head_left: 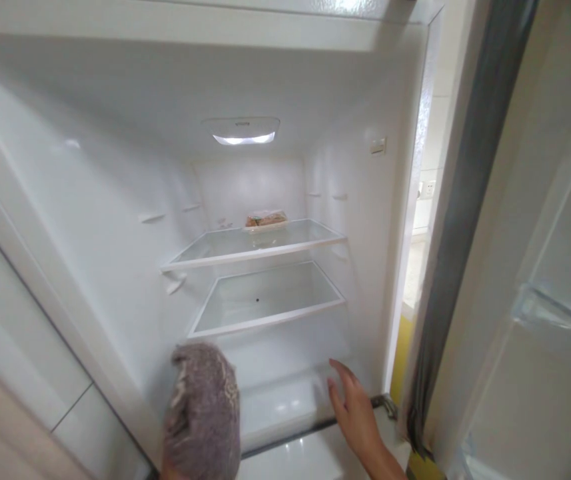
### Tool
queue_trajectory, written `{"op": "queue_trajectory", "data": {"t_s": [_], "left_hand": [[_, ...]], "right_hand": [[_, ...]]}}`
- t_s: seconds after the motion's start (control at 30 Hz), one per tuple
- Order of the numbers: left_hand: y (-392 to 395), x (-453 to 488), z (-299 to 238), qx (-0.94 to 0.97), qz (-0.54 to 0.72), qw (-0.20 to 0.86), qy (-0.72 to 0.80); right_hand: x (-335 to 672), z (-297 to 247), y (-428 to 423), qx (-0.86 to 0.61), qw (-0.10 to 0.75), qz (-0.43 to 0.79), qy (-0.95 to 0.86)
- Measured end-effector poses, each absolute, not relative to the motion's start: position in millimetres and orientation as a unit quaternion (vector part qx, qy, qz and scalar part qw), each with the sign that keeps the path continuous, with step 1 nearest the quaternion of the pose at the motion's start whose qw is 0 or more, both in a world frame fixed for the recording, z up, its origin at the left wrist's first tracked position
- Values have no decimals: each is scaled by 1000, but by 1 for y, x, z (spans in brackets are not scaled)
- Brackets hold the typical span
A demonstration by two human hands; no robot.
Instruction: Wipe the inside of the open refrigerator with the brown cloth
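right fingers [344, 372] have the grey cloth [205, 413] well to their left

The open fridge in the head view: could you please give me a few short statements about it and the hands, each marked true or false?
1. A greyish cloth covers most of the left hand. True.
2. The right hand grips a bottle. False: the right hand is bare, with nothing visible in it.
3. A wrapped package lies on the upper shelf. True.
4. The fridge light is off. False: the fridge light is lit.
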State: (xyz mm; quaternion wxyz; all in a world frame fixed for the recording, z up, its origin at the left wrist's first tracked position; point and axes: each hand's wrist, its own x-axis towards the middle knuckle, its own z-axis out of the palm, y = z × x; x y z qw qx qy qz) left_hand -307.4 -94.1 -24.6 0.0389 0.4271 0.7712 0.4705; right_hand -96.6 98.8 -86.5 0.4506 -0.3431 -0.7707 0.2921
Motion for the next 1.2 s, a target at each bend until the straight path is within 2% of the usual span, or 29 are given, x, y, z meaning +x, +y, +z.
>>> {"op": "queue_trajectory", "data": {"t_s": [0.1,0.23,0.33,0.53,0.73,0.93,1.2], "left_hand": [[-75,-299,-32,478,421,10,771],[-39,-283,-35,619,176,29,765],[-27,-288,-26,628,97,48,770],[-11,-284,-30,603,87,34,792],[56,-224,-52,602,111,8,791],[100,-178,-51,597,116,19,793],[75,-189,-54,545,146,-52,824]], "right_hand": [[-73,-121,109,-347,461,223,-786],[-62,-139,113,-323,452,163,-815],[-61,-140,114,-312,448,136,-827],[-63,-151,110,-331,479,102,-807],[-64,-152,109,-315,522,71,-790],[-63,-140,109,-304,495,43,-813],[-65,-143,112,-323,463,72,-822]]}}
